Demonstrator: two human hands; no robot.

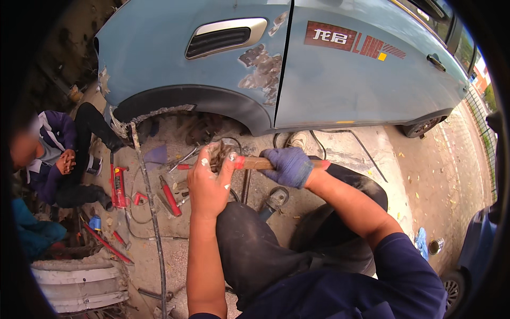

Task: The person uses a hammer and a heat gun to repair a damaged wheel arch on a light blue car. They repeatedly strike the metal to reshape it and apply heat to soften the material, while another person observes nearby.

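Note:
A hammer (256, 162) with a wooden handle, red at its ends, lies crosswise in front of me above my knees. My gloved right hand (287, 166) is wrapped round the handle. Bare and marked with white spots, my left hand (210, 183) closes on the metal head, which its fingers partly hide. Beyond the hammer stands a grey-blue car with a fender (175, 69) whose paint is scraped to a rough patch (264, 72) beside the door seam. On the ground below my hands lies what looks like an angle grinder (276, 199).
To the left a person (58, 143) sits by the wheel arch (186, 95); another person's teal sleeve (37, 228) shows below. A red jack-like tool (119, 187), a red-handled tool (170, 195) and a long hose (150, 202) lie about. A curved metal panel (79, 276) and a can (436, 245) flank me.

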